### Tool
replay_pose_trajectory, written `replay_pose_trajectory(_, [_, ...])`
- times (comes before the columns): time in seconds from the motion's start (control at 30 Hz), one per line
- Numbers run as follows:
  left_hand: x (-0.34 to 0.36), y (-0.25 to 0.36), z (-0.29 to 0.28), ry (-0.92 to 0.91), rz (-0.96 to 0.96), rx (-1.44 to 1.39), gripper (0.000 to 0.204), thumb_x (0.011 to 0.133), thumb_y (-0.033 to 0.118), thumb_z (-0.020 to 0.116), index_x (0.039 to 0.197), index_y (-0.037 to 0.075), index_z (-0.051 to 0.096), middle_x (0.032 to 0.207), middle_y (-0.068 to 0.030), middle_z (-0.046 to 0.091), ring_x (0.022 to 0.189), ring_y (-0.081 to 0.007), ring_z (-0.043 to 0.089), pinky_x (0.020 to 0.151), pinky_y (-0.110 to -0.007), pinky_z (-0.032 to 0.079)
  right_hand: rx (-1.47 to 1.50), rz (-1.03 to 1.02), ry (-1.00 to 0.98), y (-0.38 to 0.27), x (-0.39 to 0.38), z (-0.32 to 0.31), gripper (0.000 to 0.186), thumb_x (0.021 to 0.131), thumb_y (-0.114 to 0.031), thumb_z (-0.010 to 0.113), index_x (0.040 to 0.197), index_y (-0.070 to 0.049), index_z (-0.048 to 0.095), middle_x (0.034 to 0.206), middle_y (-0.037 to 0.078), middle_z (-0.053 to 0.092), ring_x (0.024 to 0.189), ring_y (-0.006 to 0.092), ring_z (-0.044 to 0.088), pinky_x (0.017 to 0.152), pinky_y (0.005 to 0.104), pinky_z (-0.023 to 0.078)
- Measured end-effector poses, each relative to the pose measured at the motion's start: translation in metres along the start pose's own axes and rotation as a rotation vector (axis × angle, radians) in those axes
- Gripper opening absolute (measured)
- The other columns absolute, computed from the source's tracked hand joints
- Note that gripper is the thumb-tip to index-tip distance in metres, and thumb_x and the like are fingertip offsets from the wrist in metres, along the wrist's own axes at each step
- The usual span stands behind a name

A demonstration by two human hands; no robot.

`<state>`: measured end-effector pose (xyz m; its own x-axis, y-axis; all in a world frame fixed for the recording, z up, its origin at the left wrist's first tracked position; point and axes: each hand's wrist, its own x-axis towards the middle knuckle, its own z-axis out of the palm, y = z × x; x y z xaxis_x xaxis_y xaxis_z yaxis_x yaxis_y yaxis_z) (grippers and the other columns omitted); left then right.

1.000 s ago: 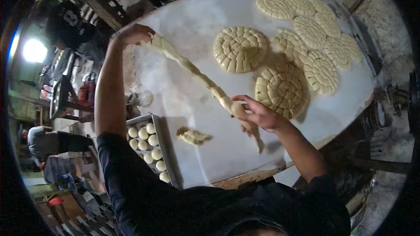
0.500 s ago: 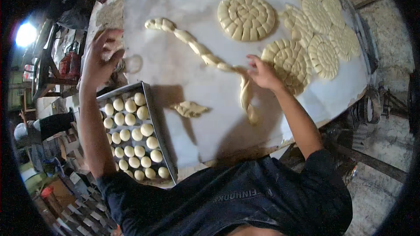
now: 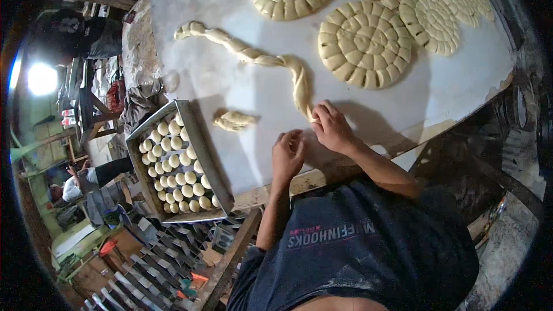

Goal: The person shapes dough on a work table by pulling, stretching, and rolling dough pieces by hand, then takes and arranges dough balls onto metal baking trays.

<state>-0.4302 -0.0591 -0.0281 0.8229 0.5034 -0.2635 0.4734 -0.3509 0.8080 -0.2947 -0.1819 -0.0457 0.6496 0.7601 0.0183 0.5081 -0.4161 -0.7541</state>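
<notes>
Left hand: nearest me, the left hand (image 3: 288, 154) sits at the table's near edge, fingers curled; I can't tell whether they grip anything.
Right hand: I see the right hand (image 3: 334, 129) just beside it, fingers narrowed on the rope's near end.
Dough rope: the twisted dough rope (image 3: 298, 80) lies bent across the white table (image 3: 253, 158), running away leftward.
Left side: dough scrap (image 3: 235, 120), then a metal tray (image 3: 206, 155) of dough balls (image 3: 189, 177).
Farther: scored dough spirals (image 3: 365, 44).
</notes>
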Motion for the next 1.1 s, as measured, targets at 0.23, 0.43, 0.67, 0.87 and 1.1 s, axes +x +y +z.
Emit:
replay_pose_trajectory(0.23, [-0.008,0.010,0.036,0.246,-0.022,0.154,0.042,0.083,0.024,0.069,0.113,-0.003,0.058,0.102,-0.0226,0.057,0.091,-0.0361,0.059,0.081,-0.041,0.049,0.357,0.087,0.104,0.016,-0.033,0.005,0.028,0.082,-0.010,0.063,0.105,0.004,0.058,0.090,0.019,0.064,0.084,0.0384,0.064,0.078,0.0438,0.051])
replay_pose_trajectory(0.43, [-0.022,0.008,0.049,0.352,0.128,0.166,0.040,0.081,0.021,0.072,0.110,-0.001,0.057,0.097,-0.0176,0.055,0.088,-0.0322,0.057,0.079,-0.040,0.048,0.215,-0.017,0.113,0.026,0.015,-0.008,0.036,0.078,-0.012,0.065,0.108,0.007,0.061,0.103,0.026,0.059,0.097,0.0388,0.060,0.089,0.0452,0.048])
replay_pose_trajectory(0.67, [-0.070,-0.075,0.013,0.234,0.001,-0.432,0.028,0.088,0.013,0.065,0.112,-0.001,0.058,0.094,-0.0094,0.059,0.081,-0.0154,0.059,0.075,-0.029,0.050,-0.142,-0.205,0.135,-0.003,-0.010,0.032,0.025,0.078,-0.011,0.064,0.097,0.003,0.058,0.100,0.020,0.052,0.100,0.0365,0.052,0.087,0.0459,0.046])
replay_pose_trajectory(0.87, [-0.143,-0.086,-0.017,0.154,-0.007,-0.535,0.027,0.093,0.017,0.060,0.115,0.001,0.057,0.099,-0.0073,0.061,0.092,-0.0138,0.058,0.079,-0.028,0.047,-0.319,-0.182,-0.526,-0.045,-0.072,0.034,0.023,0.080,-0.022,0.066,0.082,0.001,0.067,0.077,0.018,0.066,0.072,0.0319,0.065,0.072,0.0425,0.052])
replay_pose_trajectory(1.1, [-0.209,-0.087,-0.029,0.022,-0.049,-0.776,0.037,0.100,0.034,0.049,0.120,0.004,0.058,0.090,-0.0030,0.062,0.079,-0.0110,0.057,0.068,-0.025,0.046,0.249,-0.156,-0.639,-0.139,-0.150,0.066,0.038,0.078,-0.019,0.064,0.112,-0.002,0.062,0.101,0.015,0.068,0.091,0.0241,0.065,0.081,0.0372,0.051])
